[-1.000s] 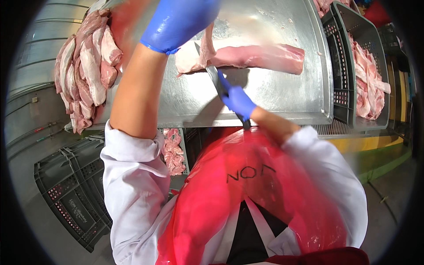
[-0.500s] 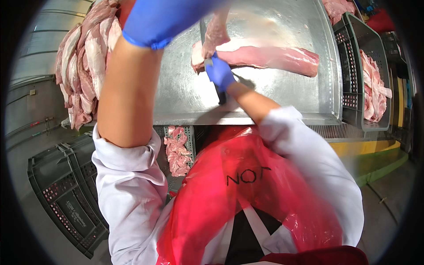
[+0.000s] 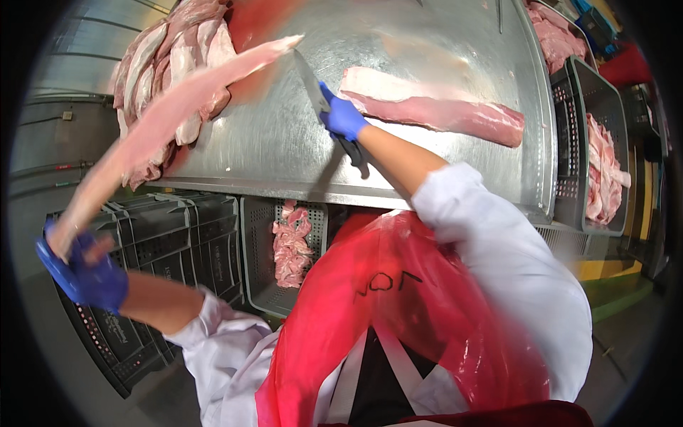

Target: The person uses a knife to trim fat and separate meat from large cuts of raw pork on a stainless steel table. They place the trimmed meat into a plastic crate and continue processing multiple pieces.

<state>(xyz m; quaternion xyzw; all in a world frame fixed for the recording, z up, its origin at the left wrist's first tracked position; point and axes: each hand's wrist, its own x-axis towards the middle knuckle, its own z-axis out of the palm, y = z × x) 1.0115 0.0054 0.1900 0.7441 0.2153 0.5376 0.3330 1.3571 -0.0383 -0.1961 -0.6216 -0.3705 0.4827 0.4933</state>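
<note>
At the left, beyond the table's edge, my left hand (image 3: pixel 85 274) in a blue glove grips one end of a long strip of meat (image 3: pixel 160 132). The strip stretches slantwise up over the table, its pale far end by the knife tip. My right hand (image 3: pixel 345 117), also blue-gloved, is closed round the dark handle of a knife (image 3: pixel 310 80), with the blade pointing away and a little left. Just right of that hand, a long piece of pink loin (image 3: pixel 434 114) with a pale fat layer lies on the metal table (image 3: pixel 270 153).
Several pieces of meat are piled (image 3: pixel 142 78) at the table's left. A grey crate (image 3: pixel 260 277) with trimmings stands below the front edge, beside black crates (image 3: pixel 171 249). At the right, another grey crate (image 3: pixel 569 142) holds cut strips. A thin rod (image 3: pixel 500 18) lies at the far edge.
My left hand has swung from over the table down to the left, carrying the meat strip away from the loin. My right hand has moved slightly left, and the knife blade now shows.
</note>
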